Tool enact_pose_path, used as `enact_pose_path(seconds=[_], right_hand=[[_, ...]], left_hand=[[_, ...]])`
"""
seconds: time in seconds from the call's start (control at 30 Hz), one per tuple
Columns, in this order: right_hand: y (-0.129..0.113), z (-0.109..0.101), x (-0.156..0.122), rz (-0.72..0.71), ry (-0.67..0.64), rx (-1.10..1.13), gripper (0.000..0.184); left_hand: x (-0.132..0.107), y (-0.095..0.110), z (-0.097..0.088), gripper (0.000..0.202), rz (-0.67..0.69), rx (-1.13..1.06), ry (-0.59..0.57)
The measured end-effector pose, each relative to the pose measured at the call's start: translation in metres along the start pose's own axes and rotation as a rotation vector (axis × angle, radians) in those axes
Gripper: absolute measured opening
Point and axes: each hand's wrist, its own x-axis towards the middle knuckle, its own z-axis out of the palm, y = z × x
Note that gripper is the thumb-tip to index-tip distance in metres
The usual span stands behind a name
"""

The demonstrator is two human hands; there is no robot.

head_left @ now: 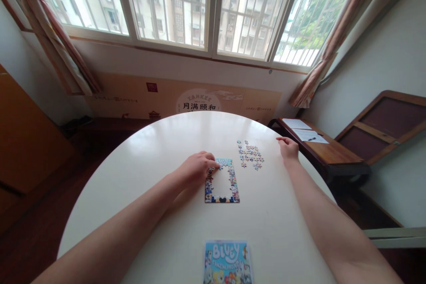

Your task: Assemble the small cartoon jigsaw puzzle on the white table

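A partly assembled jigsaw puzzle (235, 186) lies on the white round table, its border joined around a bare middle. My left hand (199, 164) rests over its upper left corner. A finger stretches onto the inner edge of the top rows, touching the pieces there; other fingers spread over the left side and hide part of it. Right of the puzzle lie several loose jigsaw pieces (251, 156), spread in a rough cluster. Beyond them, near the table's right edge, my right hand (289, 148) is closed with its fingertips together; anything between them is too small to make out.
The white table (133, 177) has a curved far edge. Near its front lies a blue picture sheet (228, 264) marked "BLUEY". At the right stands a wooden bench (316, 155) with papers (308, 136) and a pen. Barred windows (169, 4) and curtains (56, 44) are behind.
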Motion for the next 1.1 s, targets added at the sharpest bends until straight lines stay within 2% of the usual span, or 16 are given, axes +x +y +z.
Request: enact_pose_path(seconds=[0.27,0.47,0.6,0.67,0.7,0.8,0.87,1.1], right_hand=[[-0.011,-0.007,-0.009,-0.006,-0.035,-0.011,0.034],[-0.031,-0.020,-0.033,-0.069,-0.166,-0.054,0.039],[-0.075,-0.034,-0.046,-0.238,-0.308,-0.096,0.027],[-0.101,-0.040,-0.053,-0.461,-0.435,-0.214,0.028],[-0.112,-0.043,-0.056,-0.511,-0.513,-0.274,0.027],[-0.133,-0.048,-0.067,-0.524,-0.763,-0.474,0.024],[-0.136,-0.049,-0.073,-0.486,-0.868,-0.560,0.023],[-0.130,-0.041,-0.078,-0.436,-0.992,-0.663,0.022]], left_hand=[[-0.001,0.003,0.000,0.041,-0.023,-0.006,0.006],[0.000,0.006,-0.003,0.034,-0.032,-0.004,-0.003],[0.000,0.007,-0.004,0.035,-0.032,-0.020,0.008],[-0.001,0.008,-0.004,0.034,-0.030,-0.023,0.016],[-0.001,0.009,-0.005,0.034,-0.029,-0.025,0.020],[-0.002,0.010,-0.006,0.033,-0.019,-0.027,0.030],[-0.003,0.010,-0.006,0.034,-0.013,-0.024,0.035],[-0.005,0.006,-0.006,0.037,-0.005,-0.036,0.024]])
